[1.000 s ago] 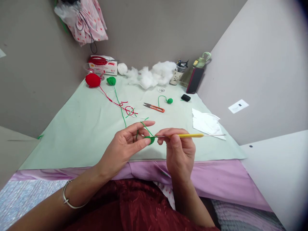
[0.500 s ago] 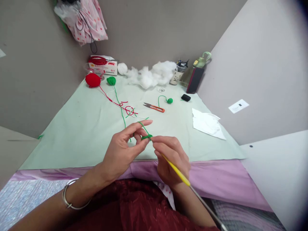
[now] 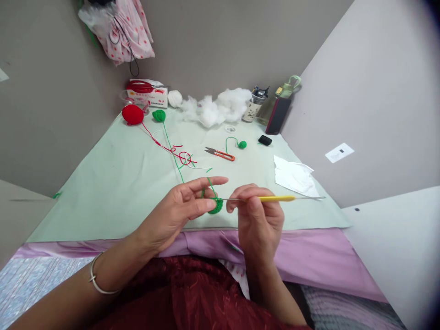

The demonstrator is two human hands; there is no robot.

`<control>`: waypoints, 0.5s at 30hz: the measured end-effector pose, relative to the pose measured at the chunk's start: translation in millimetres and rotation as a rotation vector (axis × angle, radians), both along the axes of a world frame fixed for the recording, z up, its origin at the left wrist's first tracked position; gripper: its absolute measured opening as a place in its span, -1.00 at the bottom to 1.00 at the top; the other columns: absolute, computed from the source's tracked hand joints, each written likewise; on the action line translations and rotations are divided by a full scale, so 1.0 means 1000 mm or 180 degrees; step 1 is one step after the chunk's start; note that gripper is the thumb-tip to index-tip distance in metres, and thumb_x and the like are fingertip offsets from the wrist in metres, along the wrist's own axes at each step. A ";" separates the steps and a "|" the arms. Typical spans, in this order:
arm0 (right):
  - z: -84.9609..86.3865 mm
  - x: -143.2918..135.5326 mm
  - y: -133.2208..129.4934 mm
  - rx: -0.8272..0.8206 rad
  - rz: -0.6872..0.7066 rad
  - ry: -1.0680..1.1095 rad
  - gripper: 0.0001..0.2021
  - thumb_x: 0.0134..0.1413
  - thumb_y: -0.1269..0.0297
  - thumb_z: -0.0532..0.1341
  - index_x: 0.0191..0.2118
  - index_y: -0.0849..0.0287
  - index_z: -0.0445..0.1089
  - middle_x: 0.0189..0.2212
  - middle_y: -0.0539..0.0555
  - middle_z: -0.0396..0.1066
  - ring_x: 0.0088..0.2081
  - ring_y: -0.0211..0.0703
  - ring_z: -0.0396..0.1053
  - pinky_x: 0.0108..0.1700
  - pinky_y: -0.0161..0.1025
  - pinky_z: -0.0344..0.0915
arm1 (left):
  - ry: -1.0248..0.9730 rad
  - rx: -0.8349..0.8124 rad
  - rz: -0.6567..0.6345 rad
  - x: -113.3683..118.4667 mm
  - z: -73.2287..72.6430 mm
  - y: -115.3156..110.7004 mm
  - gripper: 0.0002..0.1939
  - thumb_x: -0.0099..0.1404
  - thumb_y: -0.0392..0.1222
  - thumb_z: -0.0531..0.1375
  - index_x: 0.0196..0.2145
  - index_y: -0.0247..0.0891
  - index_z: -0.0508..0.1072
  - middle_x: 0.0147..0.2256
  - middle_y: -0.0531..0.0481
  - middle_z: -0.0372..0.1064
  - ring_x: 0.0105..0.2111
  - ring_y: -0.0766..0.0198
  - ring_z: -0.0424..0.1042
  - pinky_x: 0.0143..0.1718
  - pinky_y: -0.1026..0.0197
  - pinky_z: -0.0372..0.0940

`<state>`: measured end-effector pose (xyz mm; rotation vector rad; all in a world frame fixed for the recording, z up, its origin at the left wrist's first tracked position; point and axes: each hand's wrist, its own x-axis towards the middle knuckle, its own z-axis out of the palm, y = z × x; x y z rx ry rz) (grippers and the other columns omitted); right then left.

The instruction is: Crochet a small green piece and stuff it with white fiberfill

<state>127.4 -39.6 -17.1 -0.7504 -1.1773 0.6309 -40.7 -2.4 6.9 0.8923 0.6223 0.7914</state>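
My left hand (image 3: 187, 201) pinches a small rounded piece of green crochet (image 3: 216, 206) between thumb and fingers. Over its raised index finger runs a strand of green yarn (image 3: 212, 188), which leads down to the piece. My right hand (image 3: 260, 215) grips a crochet hook (image 3: 277, 199) by its yellow handle, held nearly level. The hook's thin metal shaft reaches left to the top edge of the crochet; its tip is hidden there. Farther back lies the green yarn ball (image 3: 159, 115), its strand trailing toward my left hand.
Orange thread snips (image 3: 220, 154) and a small green crocheted ball (image 3: 242, 145) lie beyond my hands. A red yarn ball (image 3: 132, 114), white stuffing (image 3: 220, 107), a pen cup (image 3: 253, 107) and a bottle (image 3: 282, 101) line the back. White paper (image 3: 295, 176) lies at right.
The crochet hook has swung from slanting down toward me to nearly level. My right hand has turned and shifted right. The green piece now shows more of its rounded face.
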 end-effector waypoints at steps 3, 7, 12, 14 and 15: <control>-0.003 -0.002 0.002 -0.0114 0.0120 -0.0089 -0.84 0.39 0.32 0.24 -0.15 0.03 0.60 -0.27 0.03 0.58 -0.26 -0.17 0.50 -0.23 -0.19 0.46 | 0.0107 0.0270 0.0100 0.004 -0.004 -0.003 -0.62 0.26 -0.14 0.44 0.04 -0.05 0.67 -0.30 0.06 0.41 -0.28 0.31 0.32 -0.22 0.28 0.24; -0.004 -0.005 -0.001 -0.0013 -0.0108 -0.0377 -0.83 0.38 0.34 0.24 -0.13 0.01 0.62 -0.26 0.04 0.60 -0.25 -0.18 0.51 -0.21 -0.19 0.48 | 0.0112 0.0422 0.0406 0.008 -0.006 -0.004 -0.53 0.23 -0.19 0.47 0.10 -0.05 0.63 -0.33 0.10 0.42 -0.30 0.34 0.35 -0.10 0.24 0.29; -0.002 -0.001 -0.001 -0.0221 0.0166 0.0104 -0.85 0.38 0.28 0.25 -0.16 0.02 0.61 -0.30 0.03 0.57 -0.34 -0.20 0.49 -0.27 -0.19 0.47 | -0.0046 -0.0078 0.0044 0.004 0.000 0.000 -0.42 0.20 -0.19 0.47 0.18 -0.11 0.57 -0.28 0.04 0.50 -0.27 0.32 0.40 -0.24 0.32 0.26; 0.000 0.001 0.001 -0.0382 0.0288 0.0460 -0.84 0.38 0.24 0.26 -0.21 0.04 0.60 -0.36 0.01 0.54 -0.40 -0.23 0.47 -0.31 -0.22 0.46 | -0.0219 -0.0339 -0.0223 0.001 0.001 0.002 -0.46 0.19 -0.19 0.46 0.15 -0.15 0.60 -0.27 0.02 0.50 -0.26 0.34 0.39 -0.17 0.33 0.28; 0.001 0.002 0.002 -0.0433 0.0346 0.0604 -0.84 0.37 0.23 0.26 -0.24 0.06 0.60 -0.40 0.00 0.52 -0.43 -0.25 0.45 -0.34 -0.25 0.44 | -0.0310 -0.0410 -0.0327 0.000 0.001 0.002 -0.48 0.19 -0.19 0.46 0.12 -0.15 0.62 -0.27 0.02 0.49 -0.26 0.35 0.38 -0.14 0.33 0.29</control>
